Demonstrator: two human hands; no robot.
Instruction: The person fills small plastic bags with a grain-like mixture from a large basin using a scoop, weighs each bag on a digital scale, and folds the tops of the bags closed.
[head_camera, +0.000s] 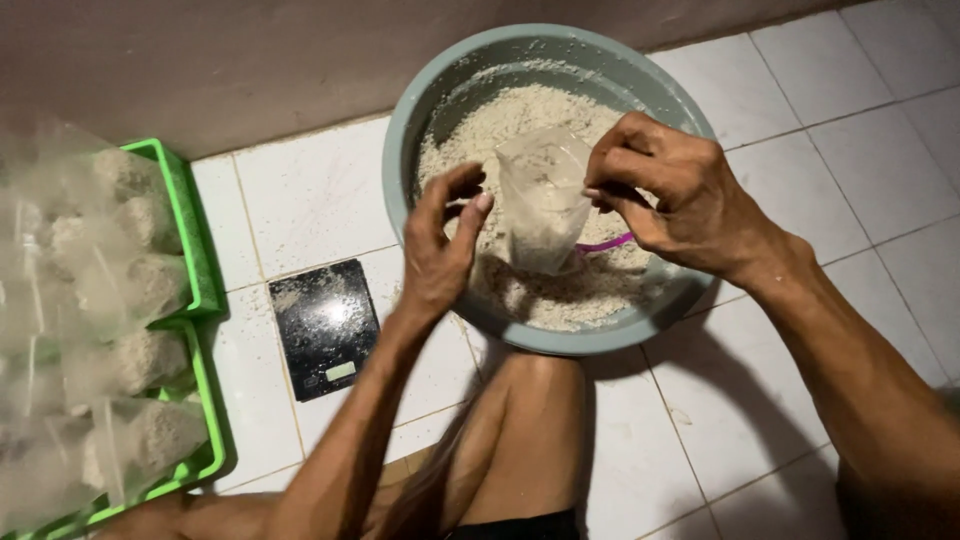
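Two-handed grip (668, 190) on plastic bag (543, 200)

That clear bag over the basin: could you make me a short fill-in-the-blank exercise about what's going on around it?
1. Both hands hold a clear plastic bag above a grey ____ of pale grain.
2. The black kitchen scale lies on the white ____ floor.
3. The filled bags at the left lie in ____ trays.
4. A handle coloured ____ pokes out below the right hand.

Missing words: basin; tiled; green; purple
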